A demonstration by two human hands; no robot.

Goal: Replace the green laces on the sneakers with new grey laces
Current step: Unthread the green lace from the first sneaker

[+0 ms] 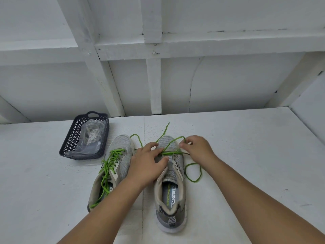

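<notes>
White-painted boards (246, 155) formed the work surface, matte and faintly scuffed, with a seam running up the middle of the frame and broad bare stretches at lower left and right. Nearest the camera, two bare forearms reached in from the bottom edge. Between them, at lower centre, sat the right sneaker (171, 196), grey mesh with a pale sole and a printed insole, heel toward the viewer. Its green lace (193, 173) was mostly pulled free, looping loosely over the boards to the right of the shoe and trailing past the toe. The left hand (149, 164) rested on the tongue area with fingers spread, the fingertips touching the strand where it crossed the shoe. The right hand (197, 150) pinched the same green strand between thumb and forefinger just right of the toe box. Just beside it, left of centre, stood the left sneaker (112, 166), its bright green lacing (110, 164) threaded through the eyelets, the loose ends falling into the opening. Farther back at middle left lay a dark perforated plastic basket (70, 140), oblong with a handle cutout, holding a clear packet of pale laces (91, 136). Beyond the boards' far edge rose a white wall (228, 81) of painted panels and crossed timber battens.
</notes>
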